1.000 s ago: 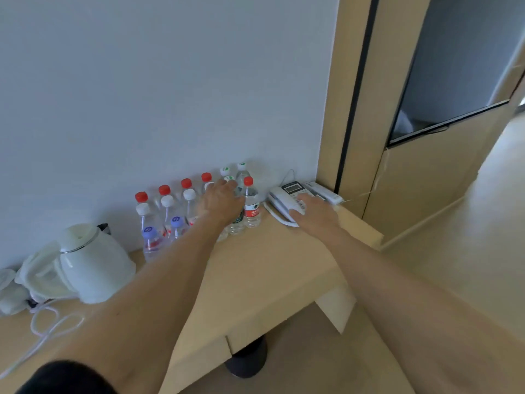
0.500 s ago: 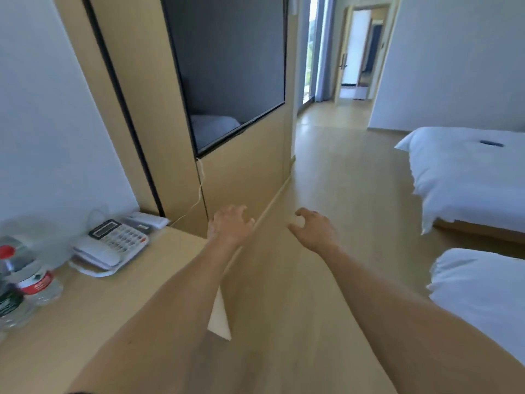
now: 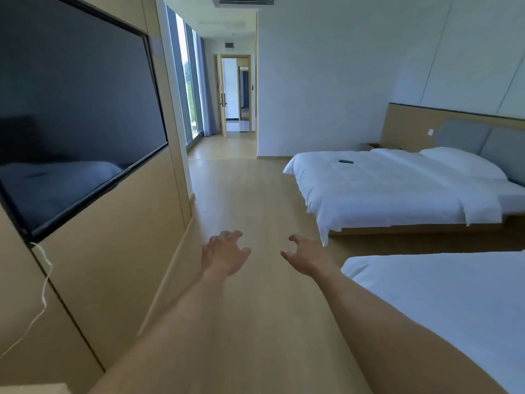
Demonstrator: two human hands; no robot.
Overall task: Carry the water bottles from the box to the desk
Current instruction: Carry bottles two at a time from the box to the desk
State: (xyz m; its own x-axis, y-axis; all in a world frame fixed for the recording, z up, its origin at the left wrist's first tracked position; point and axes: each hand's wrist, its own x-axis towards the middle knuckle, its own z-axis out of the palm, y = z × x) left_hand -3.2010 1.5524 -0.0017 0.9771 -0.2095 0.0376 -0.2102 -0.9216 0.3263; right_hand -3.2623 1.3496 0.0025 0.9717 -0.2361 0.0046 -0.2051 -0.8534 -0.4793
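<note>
My left hand and my right hand reach out in front of me over the wooden floor, side by side and a little apart. Both hold nothing, with fingers spread and loosely curled. No water bottle and no box is in view. Only a small corner of the desk shows at the bottom left edge.
A wall-mounted television sits in a wooden panel wall on the left, with a white cable hanging below it. Two white beds stand on the right. The wooden floor runs ahead to an open doorway.
My view has swung right, away from the desk with its bottles and telephone, toward the room and the beds. Both hands left the desk and now hang empty over the floor.
</note>
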